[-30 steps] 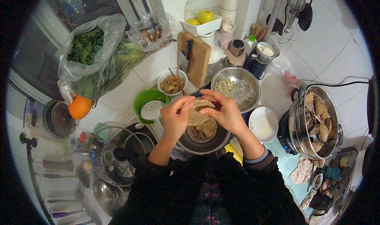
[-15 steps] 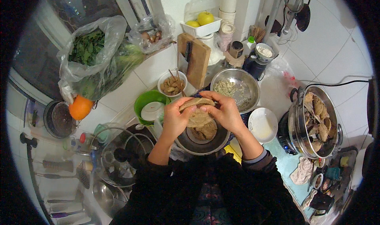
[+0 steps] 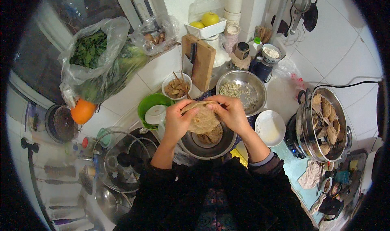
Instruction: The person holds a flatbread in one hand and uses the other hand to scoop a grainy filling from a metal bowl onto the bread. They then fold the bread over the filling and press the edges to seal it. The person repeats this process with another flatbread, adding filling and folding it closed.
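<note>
A thin flat round of brown dough [image 3: 204, 122] hangs between my hands above a dark metal bowl [image 3: 215, 154]. My left hand [image 3: 178, 118] pinches its upper left edge, thumb on the near face. At the upper right edge my right hand [image 3: 231, 112] pinches it the same way. Inside the bowl lies a lump of similar brown dough [image 3: 210, 136], partly covered by the hanging piece. Just beyond my right hand stands a steel bowl [image 3: 254, 95] with a pale green chopped mixture [image 3: 231, 89]. To its near side sits a white dish [image 3: 270, 127] with a little yellowish liquid.
A steel steamer pot [image 3: 304, 125] at the right holds several brown folded pieces [image 3: 326, 117]. Left of my hands are a green basin [image 3: 143, 111] and a white bowl of brown chunks [image 3: 176, 88]. A glass lid [image 3: 109, 162] lies lower left; a cutting board [image 3: 203, 62] stands behind.
The dough round, tilted with its upper edge curled over, now hangs flatter with more of its face showing. My hands have shifted only slightly and keep their pinch.
</note>
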{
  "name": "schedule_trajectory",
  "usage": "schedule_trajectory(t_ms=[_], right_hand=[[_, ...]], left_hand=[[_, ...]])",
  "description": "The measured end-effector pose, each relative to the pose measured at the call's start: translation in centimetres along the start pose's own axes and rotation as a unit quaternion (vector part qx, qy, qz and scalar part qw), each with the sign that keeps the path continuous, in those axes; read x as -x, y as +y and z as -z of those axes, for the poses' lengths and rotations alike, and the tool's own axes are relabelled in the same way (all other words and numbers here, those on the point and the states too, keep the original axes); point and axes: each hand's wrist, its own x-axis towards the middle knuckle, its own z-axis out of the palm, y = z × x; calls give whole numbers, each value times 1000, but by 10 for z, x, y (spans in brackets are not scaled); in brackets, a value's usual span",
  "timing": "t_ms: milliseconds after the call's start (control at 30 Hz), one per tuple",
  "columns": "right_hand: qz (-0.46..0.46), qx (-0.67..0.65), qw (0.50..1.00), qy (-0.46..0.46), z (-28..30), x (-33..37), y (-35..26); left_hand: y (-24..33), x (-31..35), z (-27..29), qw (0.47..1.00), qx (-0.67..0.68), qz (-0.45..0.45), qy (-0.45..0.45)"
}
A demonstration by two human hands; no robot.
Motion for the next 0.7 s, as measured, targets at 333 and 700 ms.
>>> schedule_trajectory(t_ms=[333,700], right_hand=[[-84,-153,984,-24,2,-1,12],[-75,-142,987,7,-3,-1,7]], left_hand=[[5,-1,-5,981,192,-24,13],[-5,0,0,995,88,32,36]])
